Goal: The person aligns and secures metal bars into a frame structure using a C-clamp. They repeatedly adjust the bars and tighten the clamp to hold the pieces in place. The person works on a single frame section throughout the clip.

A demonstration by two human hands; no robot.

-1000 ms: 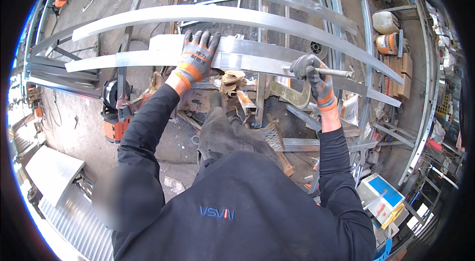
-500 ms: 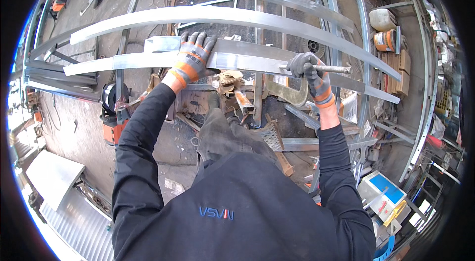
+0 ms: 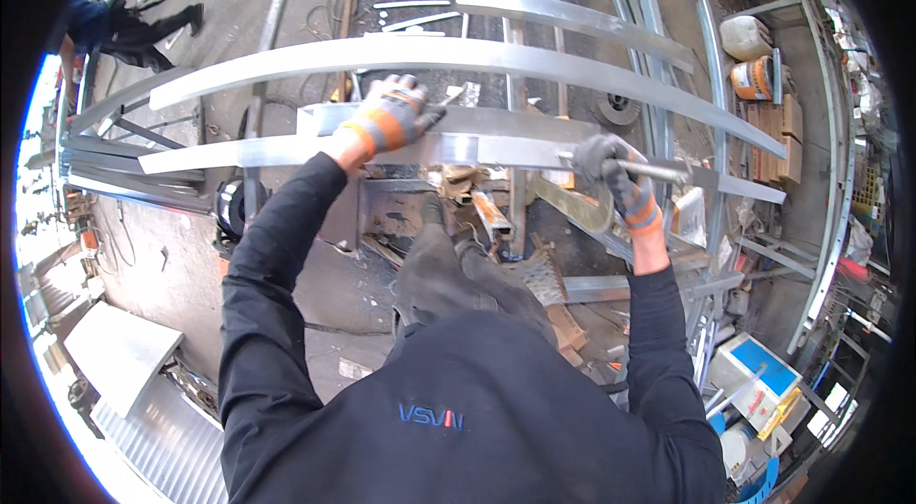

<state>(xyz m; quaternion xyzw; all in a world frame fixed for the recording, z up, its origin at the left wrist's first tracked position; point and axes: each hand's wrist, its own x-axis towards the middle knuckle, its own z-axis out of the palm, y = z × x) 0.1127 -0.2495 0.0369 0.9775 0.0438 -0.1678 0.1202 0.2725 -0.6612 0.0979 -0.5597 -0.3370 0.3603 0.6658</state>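
Note:
My gloved left hand [image 3: 391, 111] is over a short flat metal bar [image 3: 515, 122], its thumb spread to the right and its fingers extending past the bar's far edge. Whether the palm touches the bar is hard to see. On the near side, a longer silver bar [image 3: 372, 152] runs alongside the short one. At the right, my gloved right hand [image 3: 618, 178] is closed around a C-clamp [image 3: 575, 206]; the clamp's screw rod sticks out to the right and its curved frame hangs toward me, by the near bar. How its jaws meet the bars is hidden.
Farther off, a long silver bar [image 3: 410, 52] crosses the view, with a shorter bar [image 3: 572, 15] beyond it. Steel rails [image 3: 513, 36] run beneath. A white jug [image 3: 741, 38] and an orange-labelled bucket [image 3: 752, 77] stand at right. Another person [image 3: 129, 31] is at upper left.
My left hand has shifted away from me, off the near bar. My right hand keeps hold of the clamp. The whole view has shifted slightly, and the other person's legs have moved.

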